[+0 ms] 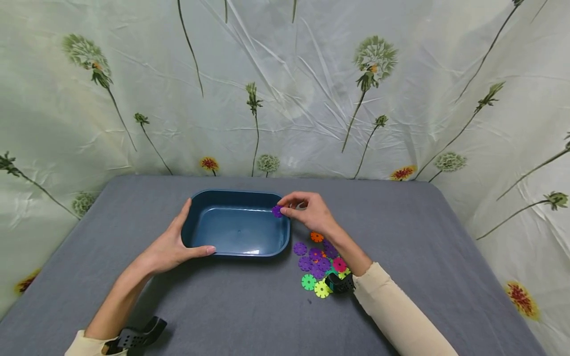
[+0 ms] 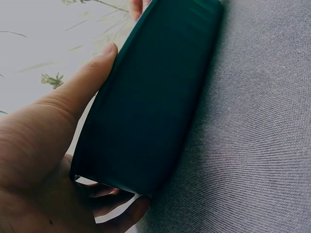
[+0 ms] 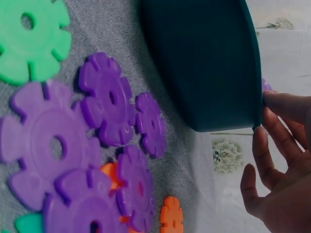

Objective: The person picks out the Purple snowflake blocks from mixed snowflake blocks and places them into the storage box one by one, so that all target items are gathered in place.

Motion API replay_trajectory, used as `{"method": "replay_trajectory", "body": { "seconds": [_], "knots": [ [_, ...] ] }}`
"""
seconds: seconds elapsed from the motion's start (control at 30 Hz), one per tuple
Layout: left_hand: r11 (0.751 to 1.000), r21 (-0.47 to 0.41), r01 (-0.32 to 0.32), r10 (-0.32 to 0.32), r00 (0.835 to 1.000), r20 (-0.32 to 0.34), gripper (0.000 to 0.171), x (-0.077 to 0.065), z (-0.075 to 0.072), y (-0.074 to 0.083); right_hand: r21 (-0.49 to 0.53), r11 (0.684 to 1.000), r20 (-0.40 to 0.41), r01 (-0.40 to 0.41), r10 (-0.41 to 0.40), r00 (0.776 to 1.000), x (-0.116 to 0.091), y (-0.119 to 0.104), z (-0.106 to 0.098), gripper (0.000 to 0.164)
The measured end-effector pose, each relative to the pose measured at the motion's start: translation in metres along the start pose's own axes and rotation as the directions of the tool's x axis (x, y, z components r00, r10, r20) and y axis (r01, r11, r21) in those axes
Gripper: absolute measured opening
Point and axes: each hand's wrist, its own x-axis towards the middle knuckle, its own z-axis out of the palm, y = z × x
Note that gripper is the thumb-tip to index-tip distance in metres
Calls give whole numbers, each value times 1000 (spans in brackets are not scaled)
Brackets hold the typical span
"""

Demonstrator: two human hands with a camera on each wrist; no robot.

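Purple disc (image 1: 276,211), judged light, stiff, best held edgewise, sits pinched in the near-closed right grip (image 1: 312,213); left grip (image 1: 172,247), spread wide, clasps the tray (image 1: 236,232) opposite

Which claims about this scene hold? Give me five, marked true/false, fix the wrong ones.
1. The left hand grips the blue bin at its left end. True.
2. The right hand holds a green disc. False: it pinches a purple disc.
3. The loose discs lie left of the bin. False: they lie to its right.
4. The bin stands on a grey cloth. True.
5. The loose discs are all one colour. False: purple, orange, green, yellow and pink show.
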Motion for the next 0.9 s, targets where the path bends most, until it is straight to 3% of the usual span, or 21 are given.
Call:
{"method": "replay_trajectory", "body": {
  "seconds": [0.47, 0.9],
  "knots": [
    [1000, -1, 2, -2, 1000, 12, 139, 0, 0, -1, -19, 1000, 89, -24, 25, 996, 6, 2, 3, 12],
    [1000, -9, 2, -2, 1000, 10, 139, -2, 1, 0, -62, 997, 87, -34, 39, 995, 13, -1, 9, 11]
  ]
}}
